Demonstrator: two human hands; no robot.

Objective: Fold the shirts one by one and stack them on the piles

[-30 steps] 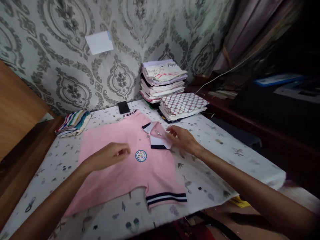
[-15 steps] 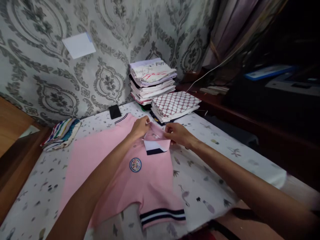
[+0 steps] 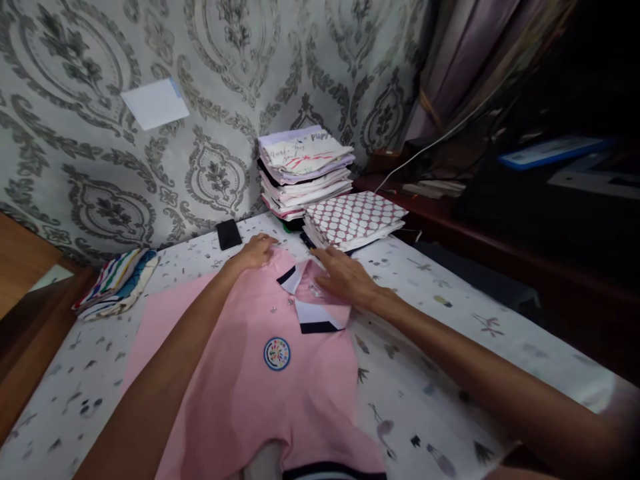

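Desk (image 3: 460, 287), covered in white printed cloth (image 3: 410, 400) with small plant-like motifs. Directly on it: pink polo shirt (image 3: 250, 373) spread front up, collar toward the right, near sleeve cut off by bottom of view; black flat rectangular item (image 3: 229, 235) near wall side; small folded pile with striped top (image 3: 117, 283) at far left; tall folded stack (image 3: 305, 177) at back; lower stack with lattice-patterned top (image 3: 355, 223) just beside it, front right

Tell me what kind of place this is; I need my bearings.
Probably a room in a home, though I can't say which. The patterned wallpaper and purplish curtain look domestic, and a pink polo shirt lies spread near a tall stack of folded cloth.
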